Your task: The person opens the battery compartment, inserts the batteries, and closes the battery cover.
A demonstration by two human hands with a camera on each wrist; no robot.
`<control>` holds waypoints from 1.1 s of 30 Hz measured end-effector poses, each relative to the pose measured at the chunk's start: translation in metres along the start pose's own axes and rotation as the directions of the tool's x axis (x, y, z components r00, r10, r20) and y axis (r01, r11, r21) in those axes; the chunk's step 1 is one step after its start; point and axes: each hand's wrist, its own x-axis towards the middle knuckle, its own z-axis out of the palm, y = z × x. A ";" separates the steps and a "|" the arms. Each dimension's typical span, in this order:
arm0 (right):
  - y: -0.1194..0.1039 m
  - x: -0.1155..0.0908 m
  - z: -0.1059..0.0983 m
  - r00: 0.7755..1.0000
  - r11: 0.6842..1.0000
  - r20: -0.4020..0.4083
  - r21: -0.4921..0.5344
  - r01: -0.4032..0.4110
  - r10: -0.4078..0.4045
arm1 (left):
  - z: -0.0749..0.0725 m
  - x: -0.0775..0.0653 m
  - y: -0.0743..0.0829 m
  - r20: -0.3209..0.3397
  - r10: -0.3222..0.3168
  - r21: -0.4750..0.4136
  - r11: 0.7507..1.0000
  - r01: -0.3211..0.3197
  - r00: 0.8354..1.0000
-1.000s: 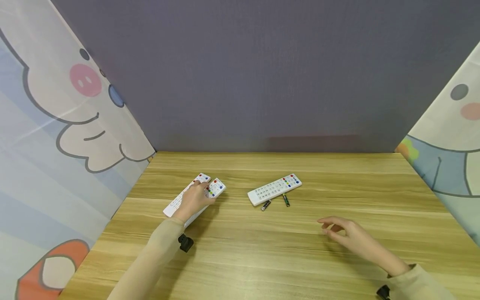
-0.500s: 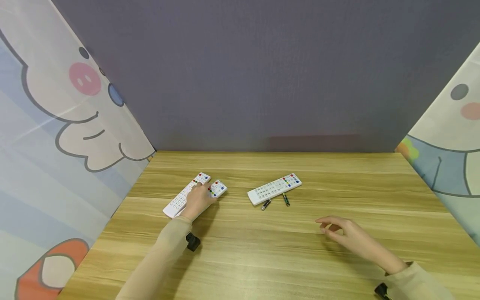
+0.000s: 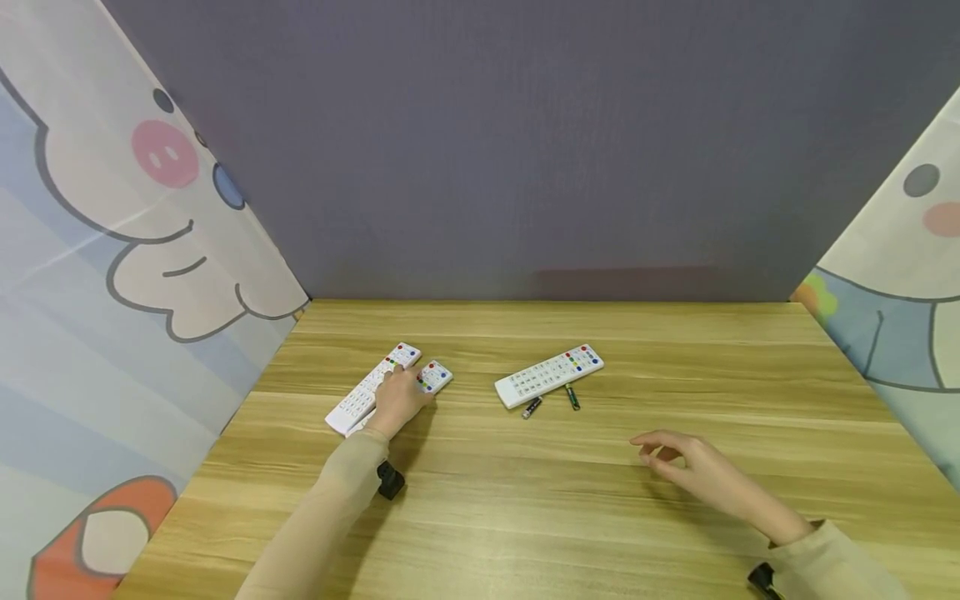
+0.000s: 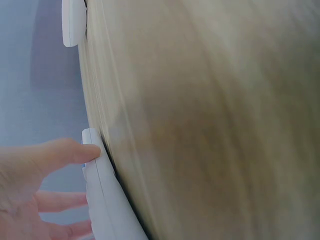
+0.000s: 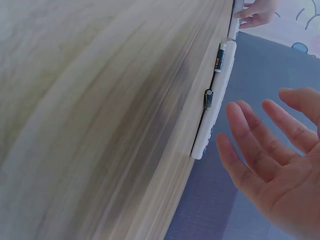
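My left hand grips a white remote control by its sides, thumb along the near edge as the left wrist view shows, and covers its middle. That remote lies close over the table. Just left of it, at nearly the same slant, is a second white remote control. Over the right part of the table my right hand hovers with loosely bent fingers, holding nothing; in the right wrist view its fingers are spread apart.
A third white remote control rests mid-table. Against its near side lie two small batteries, one dark and one green. A grey panel rises behind the wooden table, with printed cartoon cloths at both sides.
My left hand has shifted slightly right and brought the remote's lower end in against the second remote, lower to the table. My right hand has barely moved.
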 end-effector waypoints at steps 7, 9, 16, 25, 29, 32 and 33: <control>0.001 0.000 0.001 1.000 1.000 -0.015 -0.012 0.024 -0.024 | -0.002 0.000 0.005 -0.009 0.004 0.011 1.000 -0.004 1.000; 0.000 0.000 0.001 1.000 1.000 -0.014 -0.012 0.025 -0.025 | -0.003 0.000 0.007 -0.016 0.000 0.015 1.000 0.000 1.000; 0.000 0.001 0.001 1.000 1.000 -0.002 -0.014 0.004 -0.004 | -0.001 -0.001 0.020 -0.121 0.057 0.027 0.998 -0.055 0.991; 0.001 0.001 0.001 1.000 1.000 -0.001 -0.012 0.006 -0.006 | 0.008 0.002 0.048 -0.209 0.225 -0.148 0.955 -0.259 0.952; 0.001 0.001 0.002 1.000 1.000 -0.003 -0.009 0.005 -0.005 | 0.012 0.004 0.064 -0.169 0.268 -0.186 0.936 -0.298 0.948; 0.002 0.001 0.002 1.000 1.000 0.000 -0.005 -0.001 0.001 | 0.015 0.005 0.075 -0.145 0.305 -0.192 0.924 -0.329 0.941; 0.002 0.001 0.002 1.000 1.000 0.001 -0.005 -0.003 0.003 | 0.016 0.005 0.078 -0.137 0.318 -0.189 0.921 -0.340 0.938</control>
